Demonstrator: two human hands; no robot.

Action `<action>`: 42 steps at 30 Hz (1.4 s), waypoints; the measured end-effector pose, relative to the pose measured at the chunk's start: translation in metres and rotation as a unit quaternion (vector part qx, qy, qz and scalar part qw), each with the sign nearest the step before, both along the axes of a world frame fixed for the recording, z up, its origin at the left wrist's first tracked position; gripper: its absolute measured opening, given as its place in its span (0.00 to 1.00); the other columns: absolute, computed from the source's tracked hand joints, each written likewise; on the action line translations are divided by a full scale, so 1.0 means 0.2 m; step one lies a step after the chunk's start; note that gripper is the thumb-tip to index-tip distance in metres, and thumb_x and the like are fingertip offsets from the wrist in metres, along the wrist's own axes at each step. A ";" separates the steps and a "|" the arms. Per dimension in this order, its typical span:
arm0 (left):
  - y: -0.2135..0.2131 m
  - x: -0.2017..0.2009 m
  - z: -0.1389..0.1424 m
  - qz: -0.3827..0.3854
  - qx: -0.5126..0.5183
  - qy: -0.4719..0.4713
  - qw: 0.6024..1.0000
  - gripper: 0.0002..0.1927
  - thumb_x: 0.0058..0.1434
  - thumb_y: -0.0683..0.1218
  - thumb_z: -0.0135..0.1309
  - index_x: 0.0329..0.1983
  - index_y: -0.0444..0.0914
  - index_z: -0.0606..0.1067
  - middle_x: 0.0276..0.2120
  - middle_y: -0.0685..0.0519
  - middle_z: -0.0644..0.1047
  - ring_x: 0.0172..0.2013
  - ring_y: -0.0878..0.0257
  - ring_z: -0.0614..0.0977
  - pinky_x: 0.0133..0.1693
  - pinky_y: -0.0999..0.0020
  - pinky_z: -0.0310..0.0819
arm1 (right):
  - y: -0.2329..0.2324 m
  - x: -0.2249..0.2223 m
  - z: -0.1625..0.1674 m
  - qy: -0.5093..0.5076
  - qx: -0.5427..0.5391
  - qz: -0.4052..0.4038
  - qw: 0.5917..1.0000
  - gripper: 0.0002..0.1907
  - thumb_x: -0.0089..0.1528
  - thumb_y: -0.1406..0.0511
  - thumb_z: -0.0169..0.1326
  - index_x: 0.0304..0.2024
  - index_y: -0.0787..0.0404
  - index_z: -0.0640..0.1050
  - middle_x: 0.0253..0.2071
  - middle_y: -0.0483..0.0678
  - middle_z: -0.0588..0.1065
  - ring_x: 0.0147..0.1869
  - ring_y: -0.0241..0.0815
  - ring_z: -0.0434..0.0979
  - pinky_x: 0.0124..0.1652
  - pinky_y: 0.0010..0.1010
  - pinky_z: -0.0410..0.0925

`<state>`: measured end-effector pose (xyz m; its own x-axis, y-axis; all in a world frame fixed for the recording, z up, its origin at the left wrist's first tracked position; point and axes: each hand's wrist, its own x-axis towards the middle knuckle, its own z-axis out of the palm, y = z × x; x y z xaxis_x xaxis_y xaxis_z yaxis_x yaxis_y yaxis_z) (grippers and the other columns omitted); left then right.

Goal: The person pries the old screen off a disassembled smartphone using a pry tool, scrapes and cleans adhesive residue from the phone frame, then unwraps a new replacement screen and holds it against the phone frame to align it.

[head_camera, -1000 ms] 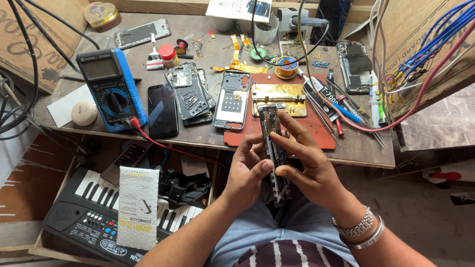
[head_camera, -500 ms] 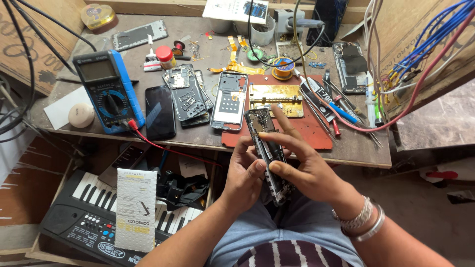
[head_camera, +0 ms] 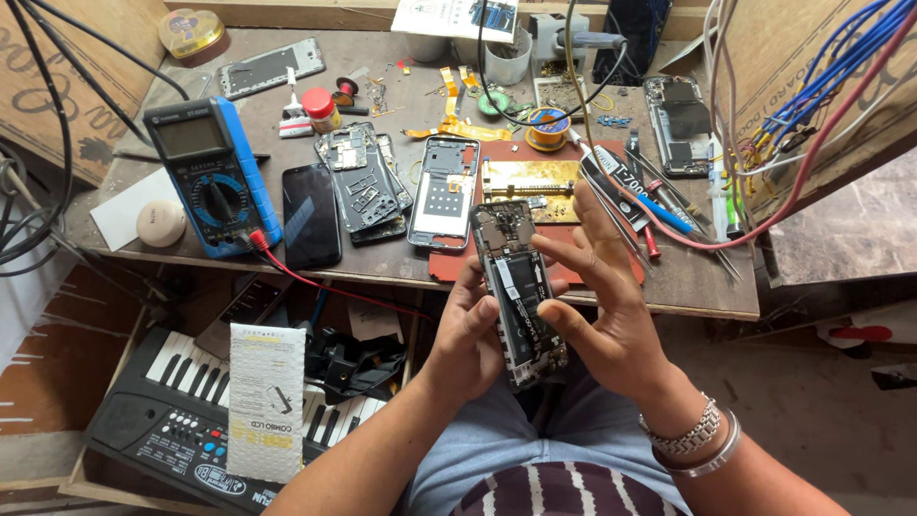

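I hold an opened phone (head_camera: 519, 291) with its back cover off, so the battery and circuit board show, just above my lap in front of the bench edge. My left hand (head_camera: 468, 330) grips it along its left side from below. My right hand (head_camera: 602, 301) touches its right edge with the thumb and fingertips, the other fingers spread. Right behind the phone on the bench lies a red mat (head_camera: 611, 244) with a brass holder (head_camera: 530, 182) on it.
The wooden bench (head_camera: 707, 287) carries a blue multimeter (head_camera: 212, 177), a black phone (head_camera: 310, 215), several phone frames (head_camera: 368, 182), tweezers and screwdrivers (head_camera: 640, 205), a glue tube and cups. Coloured wires (head_camera: 812, 105) hang at right. A keyboard (head_camera: 181, 416) with a white packet (head_camera: 267, 397) sits below left.
The phone has turned in my hands from nearly edge-on to face me with its open back. My right fingers have spread along its right edge.
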<state>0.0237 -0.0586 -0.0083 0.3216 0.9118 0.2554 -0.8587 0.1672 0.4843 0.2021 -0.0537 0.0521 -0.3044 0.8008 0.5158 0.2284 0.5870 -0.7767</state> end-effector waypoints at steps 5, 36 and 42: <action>0.00 -0.01 -0.01 -0.005 -0.009 0.002 1.000 0.33 0.66 0.51 0.64 0.68 0.40 0.61 0.62 0.37 0.71 0.64 0.44 0.76 0.65 0.50 0.72 | -0.01 0.01 0.01 -0.055 0.034 -0.033 0.997 0.28 0.65 0.53 0.59 0.65 0.52 0.75 0.83 0.59 0.45 0.88 0.59 0.42 0.77 0.54 0.51; 0.01 -0.03 -0.02 0.000 -0.019 -0.001 1.000 0.37 0.65 0.54 0.63 0.71 0.40 0.60 0.60 0.38 0.73 0.62 0.47 0.77 0.63 0.53 0.73 | 0.01 -0.04 -0.07 -0.018 0.052 -0.042 0.998 0.26 0.67 0.57 0.58 0.67 0.54 0.74 0.84 0.57 0.46 0.89 0.57 0.43 0.77 0.45 0.55; 0.01 -0.03 -0.04 0.023 -0.032 0.005 0.999 0.39 0.65 0.53 0.65 0.72 0.39 0.60 0.61 0.46 0.73 0.63 0.52 0.75 0.64 0.54 0.71 | 0.00 -0.02 -0.09 -0.016 0.025 -0.045 0.999 0.24 0.67 0.57 0.58 0.65 0.54 0.75 0.83 0.60 0.45 0.87 0.58 0.47 0.59 0.32 0.72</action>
<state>0.0176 -0.0572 -0.0163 0.2812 0.9402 0.1925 -0.8616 0.1590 0.4820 0.1978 -0.0528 0.0336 -0.2494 0.7993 0.5467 0.3072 0.6007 -0.7381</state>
